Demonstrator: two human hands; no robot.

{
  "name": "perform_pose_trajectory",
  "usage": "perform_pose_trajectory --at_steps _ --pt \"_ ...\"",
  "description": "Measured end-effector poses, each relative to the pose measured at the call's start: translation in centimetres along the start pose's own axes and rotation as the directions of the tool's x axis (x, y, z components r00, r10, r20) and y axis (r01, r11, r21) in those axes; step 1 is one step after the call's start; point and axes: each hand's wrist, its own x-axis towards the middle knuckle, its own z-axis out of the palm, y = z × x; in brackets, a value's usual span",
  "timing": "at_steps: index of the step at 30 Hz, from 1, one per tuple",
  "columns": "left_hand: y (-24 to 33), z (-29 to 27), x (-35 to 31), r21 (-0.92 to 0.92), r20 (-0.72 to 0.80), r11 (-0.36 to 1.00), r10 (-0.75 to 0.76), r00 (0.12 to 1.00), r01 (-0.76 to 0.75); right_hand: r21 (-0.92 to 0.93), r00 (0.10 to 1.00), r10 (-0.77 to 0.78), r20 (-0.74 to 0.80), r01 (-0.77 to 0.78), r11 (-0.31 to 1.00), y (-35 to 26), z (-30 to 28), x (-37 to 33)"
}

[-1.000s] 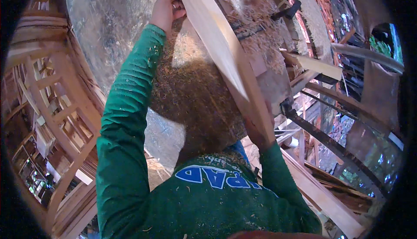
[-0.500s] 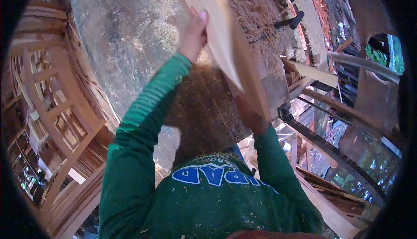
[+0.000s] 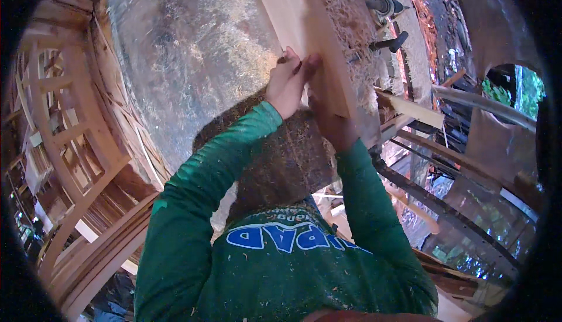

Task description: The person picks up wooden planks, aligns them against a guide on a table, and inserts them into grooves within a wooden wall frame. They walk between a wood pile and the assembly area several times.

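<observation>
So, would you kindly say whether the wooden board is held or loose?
The wooden board is held: left hand and right hand are both on its nearer part.

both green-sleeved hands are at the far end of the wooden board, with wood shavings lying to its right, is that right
Not quite: the head view shows the left hand and right hand, both green-sleeved, at the near end of the wooden board, not the far end. Wood shavings do lie to its right.
</observation>
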Motion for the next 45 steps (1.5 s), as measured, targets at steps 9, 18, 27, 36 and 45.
perform_pose_trajectory --at_steps 9,18,27,36,45 --pt "2.6 -2.7 4.1 -0.025 -0.015 0.999 -0.022 1.0 0.022 -0.632 0.984 -0.101 0.15 0.174 0.755 -5.9 3.0 5.4" --pt "0.3 -6.0 10.4 0.196 0.059 0.959 0.194 0.979 -0.202 -0.597 0.881 -0.378 0.284 0.471 0.649 -5.6 5.9 11.9" --pt "2.0 -8.1 14.9 0.13 -0.093 0.99 0.066 0.993 -0.054 -0.501 0.884 -0.371 0.283 0.466 0.729 -7.2 8.9 16.6" --pt "4.7 -8.2 16.7 -0.426 -0.028 0.898 0.111 0.993 -0.112 -0.391 0.831 -0.459 0.313 0.553 0.735 -6.0 10.7 21.6" --pt "6.6 -8.4 17.6 -0.667 -0.038 0.733 0.148 0.988 -0.135 -0.318 0.809 -0.493 0.319 0.581 0.749 -4.7 11.7 25.6"
